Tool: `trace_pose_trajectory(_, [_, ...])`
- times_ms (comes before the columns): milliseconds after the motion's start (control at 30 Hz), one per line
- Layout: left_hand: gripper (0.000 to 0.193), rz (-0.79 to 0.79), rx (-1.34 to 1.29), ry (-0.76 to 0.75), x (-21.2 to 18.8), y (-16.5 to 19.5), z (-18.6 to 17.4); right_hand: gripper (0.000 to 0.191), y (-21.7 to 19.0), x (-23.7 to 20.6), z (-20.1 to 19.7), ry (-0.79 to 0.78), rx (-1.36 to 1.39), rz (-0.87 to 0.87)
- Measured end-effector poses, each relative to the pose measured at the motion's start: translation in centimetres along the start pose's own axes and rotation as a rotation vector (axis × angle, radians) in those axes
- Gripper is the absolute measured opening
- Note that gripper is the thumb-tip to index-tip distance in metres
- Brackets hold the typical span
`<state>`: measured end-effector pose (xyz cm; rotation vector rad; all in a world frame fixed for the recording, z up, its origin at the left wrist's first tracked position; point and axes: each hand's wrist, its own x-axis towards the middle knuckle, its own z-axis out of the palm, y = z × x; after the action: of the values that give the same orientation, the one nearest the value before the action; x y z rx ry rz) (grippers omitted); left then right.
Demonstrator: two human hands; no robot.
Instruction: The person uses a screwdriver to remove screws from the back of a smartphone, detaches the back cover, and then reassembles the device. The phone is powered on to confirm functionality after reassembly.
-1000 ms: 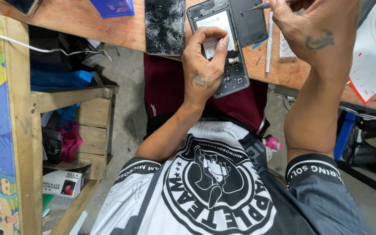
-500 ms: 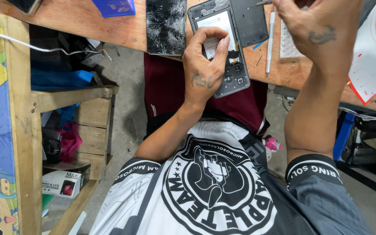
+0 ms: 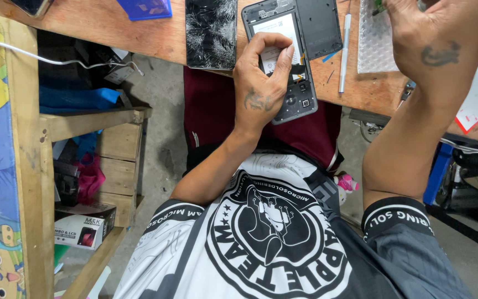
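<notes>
An opened phone (image 3: 272, 22) with its white-labelled battery showing lies on the wooden table (image 3: 112, 27). My left hand (image 3: 264, 88) rests on its lower half, thumb and forefinger curled into a ring with their tips on the phone's insides. A black rear panel (image 3: 321, 25) lies against the phone's right side. My right hand (image 3: 432, 44) is raised at the upper right, above a clear bubbled sheet (image 3: 374, 52). Its fingertips are cut off by the frame's top edge, so what it holds is hidden.
A cracked black screen (image 3: 211, 33) lies left of the phone and a silver pen-like tool (image 3: 343, 55) to its right. A blue box (image 3: 145, 6) sits at the table's far edge. Wooden shelves (image 3: 95, 119) holding a small carton (image 3: 81, 227) stand at the left, a blue frame (image 3: 438, 171) at the right.
My right hand has lifted toward the upper right, and the thin tool at its fingertips has left the view. My left hand stays on the phone.
</notes>
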<state>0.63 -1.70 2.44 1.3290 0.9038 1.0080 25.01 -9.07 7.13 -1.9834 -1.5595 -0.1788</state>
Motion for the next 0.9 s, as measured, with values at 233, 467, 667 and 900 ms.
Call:
trace_pose_trajectory(233, [0.007, 0.042, 0.051, 0.025, 0.0, 0.1, 0.0, 0.017, -0.8, 0.3, 1.2, -0.037, 0.018, -0.026])
trace_pose_trajectory(467, [0.008, -0.008, -0.003, 0.024, 0.0, 0.4, 0.1, 0.018, -2.8, 1.3, 4.2, -0.208, 0.045, -0.084])
trace_pose_trajectory(667, [0.008, 0.000, 0.004, 0.027, 0.0, 0.4, 0.0, 0.032, -3.1, 1.3, 4.9, -0.145, -0.173, -0.161])
trace_pose_trajectory(900, [0.008, 0.014, -0.023, 0.007, 0.0, 0.2, 0.0, 0.009, -3.0, 0.8, 5.6, -0.097, -0.158, -0.235])
